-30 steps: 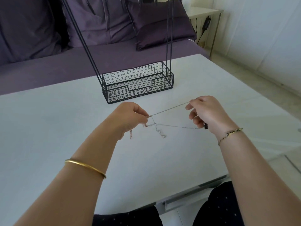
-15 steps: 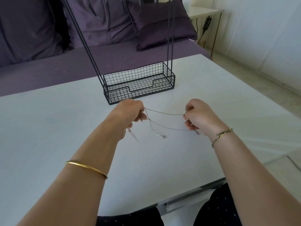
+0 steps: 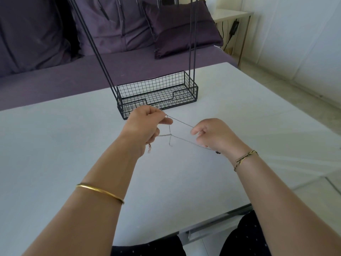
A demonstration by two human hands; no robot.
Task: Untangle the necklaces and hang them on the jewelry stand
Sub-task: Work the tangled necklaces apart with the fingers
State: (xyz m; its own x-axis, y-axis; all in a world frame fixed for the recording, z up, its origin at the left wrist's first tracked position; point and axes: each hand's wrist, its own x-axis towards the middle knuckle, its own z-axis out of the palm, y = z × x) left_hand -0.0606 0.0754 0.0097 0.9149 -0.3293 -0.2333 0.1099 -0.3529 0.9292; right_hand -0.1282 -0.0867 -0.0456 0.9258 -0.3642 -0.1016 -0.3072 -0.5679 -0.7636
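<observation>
Left hand [image 3: 145, 126]: raised over the table [image 3: 55, 145], just in front of the stand. Fingers curled, thumb and forefinger pinching the top end of the necklaces [image 3: 181, 121]; lower fingers closed on a second strand.
Right hand [image 3: 215, 135]: level with the left, a little nearer the body. Fingers curled, pinching the far end of the upper strand; lower strand runs in under the palm, exact grip there not readable.
Necklaces: thin silver chains, stretched taut between both hands, off the tabletop. Joined at a knot [image 3: 170, 134] near the left hand, with a short vertical link above and a short loose tail below.
Pendant [image 3: 149, 149]: small, pinkish, hanging under the left hand.
Dark bead [image 3: 217, 152]: at the heel of the right hand.
Jewelry stand [image 3: 156, 103]: black wire basket base on the table, beyond the hands, with thin black rods [image 3: 192, 43] rising out of view. No chain on it.
Gold bangle [image 3: 99, 191]: on the left forearm.
Woven bracelet [image 3: 245, 159]: on the right wrist.
Purple sofa [image 3: 55, 80] with cushion [image 3: 180, 28]: behind the table.
</observation>
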